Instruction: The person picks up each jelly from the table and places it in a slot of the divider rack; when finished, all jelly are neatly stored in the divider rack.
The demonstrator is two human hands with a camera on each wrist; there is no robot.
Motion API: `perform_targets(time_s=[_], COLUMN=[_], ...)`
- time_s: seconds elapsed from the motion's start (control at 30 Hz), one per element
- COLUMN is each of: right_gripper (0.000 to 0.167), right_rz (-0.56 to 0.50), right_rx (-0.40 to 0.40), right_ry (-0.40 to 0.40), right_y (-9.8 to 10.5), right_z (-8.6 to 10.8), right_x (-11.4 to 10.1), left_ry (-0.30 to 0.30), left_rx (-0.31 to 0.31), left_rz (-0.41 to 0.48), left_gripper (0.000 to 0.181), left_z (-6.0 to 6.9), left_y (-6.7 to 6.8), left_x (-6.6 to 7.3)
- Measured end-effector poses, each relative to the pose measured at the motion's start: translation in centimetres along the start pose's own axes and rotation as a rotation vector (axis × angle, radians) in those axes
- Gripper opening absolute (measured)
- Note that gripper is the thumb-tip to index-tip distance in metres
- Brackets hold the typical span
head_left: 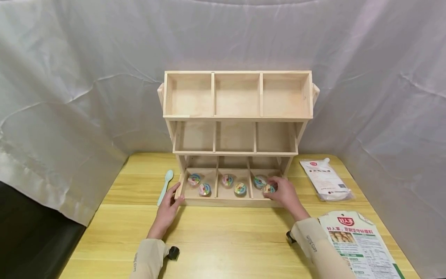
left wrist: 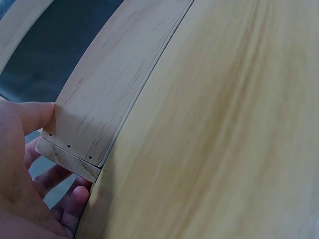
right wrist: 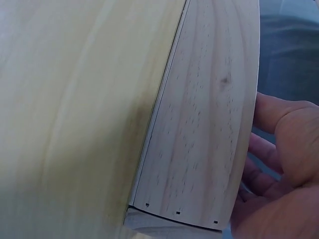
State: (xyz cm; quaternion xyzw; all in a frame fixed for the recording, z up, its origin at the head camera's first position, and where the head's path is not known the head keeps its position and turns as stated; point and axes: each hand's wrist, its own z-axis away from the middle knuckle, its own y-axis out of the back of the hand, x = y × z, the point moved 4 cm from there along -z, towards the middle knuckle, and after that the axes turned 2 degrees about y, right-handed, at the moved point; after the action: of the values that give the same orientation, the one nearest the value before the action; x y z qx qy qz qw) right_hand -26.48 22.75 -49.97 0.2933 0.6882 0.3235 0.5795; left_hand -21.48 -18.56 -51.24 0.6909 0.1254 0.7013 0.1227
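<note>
A pale three-tier wooden rack (head_left: 238,118) stands on the table, each tier split into three compartments. In the head view my left hand (head_left: 169,206) holds the bottom tier's front left corner. The left wrist view shows its thumb at the front board's top edge and its fingers around the side. My right hand (head_left: 286,195) reaches into the bottom right compartment, thumb and fingers around a yellowish jelly cup (head_left: 268,188). Beside that lies a blue jelly cup (head_left: 259,181). The middle compartment has a pink cup (head_left: 227,180) and a yellow cup (head_left: 240,188); two more cups (head_left: 204,189) lie in the left one.
A light-blue spoon (head_left: 165,186) lies left of the rack. To the right are a white spouted pouch (head_left: 325,179) and, nearer, a large printed packet (head_left: 360,244). Grey curtains (head_left: 237,35) hang behind and beside the table (head_left: 230,240).
</note>
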Motion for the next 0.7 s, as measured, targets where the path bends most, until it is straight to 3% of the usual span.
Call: perform_targets(time_s=[0.27, 0.7], right_gripper=[0.05, 0.051], right_rz=[-0.007, -0.018], right_rx=[-0.028, -0.04], right_ry=[-0.03, 0.003], right_y=[-0.07, 0.08], right_z=[-0.19, -0.15], right_x=[-0.06, -0.37], left_ry=[-0.004, -0.004], left_rx=[0.007, 0.0], left_rz=[0.007, -0.008], left_gripper=[0.056, 0.056], left_z=[0.06, -0.01], left_y=[0.01, 0.06], left_x=[-0.07, 0.0])
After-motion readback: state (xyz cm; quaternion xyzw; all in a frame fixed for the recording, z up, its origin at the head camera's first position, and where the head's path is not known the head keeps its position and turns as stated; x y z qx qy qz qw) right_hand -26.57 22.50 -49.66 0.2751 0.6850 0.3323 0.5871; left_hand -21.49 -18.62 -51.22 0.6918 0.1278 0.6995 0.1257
